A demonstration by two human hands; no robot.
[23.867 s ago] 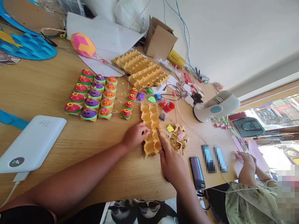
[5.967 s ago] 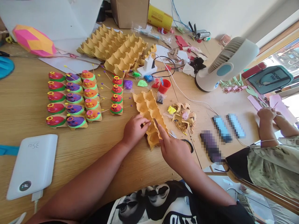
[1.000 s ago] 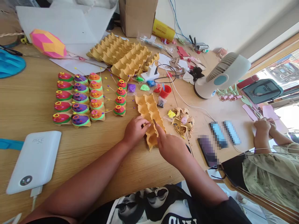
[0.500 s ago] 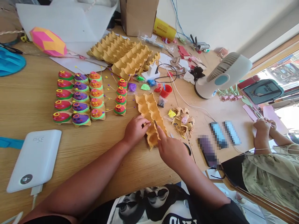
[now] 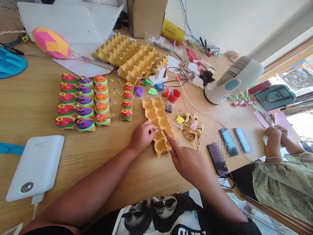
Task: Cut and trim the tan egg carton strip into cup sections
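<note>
A yellow-brown egg carton piece (image 5: 160, 119) with two rows of cups lies at the centre of the table. My left hand (image 5: 143, 137) is closed on its left edge, thumb and fingers pinched together. My right hand (image 5: 184, 158) is wrapped round a dark, narrow tool (image 5: 165, 133), whose tip lies over the cups; the fingers hide most of it. Left of the carton stand painted egg-cup figures in red (image 5: 66, 108), purple (image 5: 84, 111) and orange (image 5: 101, 107), and a short red and green row (image 5: 127, 104).
Larger egg trays (image 5: 139, 62) lie behind, near a white fan (image 5: 232, 80). Carton scraps (image 5: 192, 125), a red cup (image 5: 174, 96) and phones (image 5: 217, 158) are on the right. A white power bank (image 5: 36, 166) lies left. Another person's hands (image 5: 276, 133) are at far right.
My right hand has moved slightly right and down along the carton, and more of the dark tool shows. My left hand has stayed on the carton's edge.
</note>
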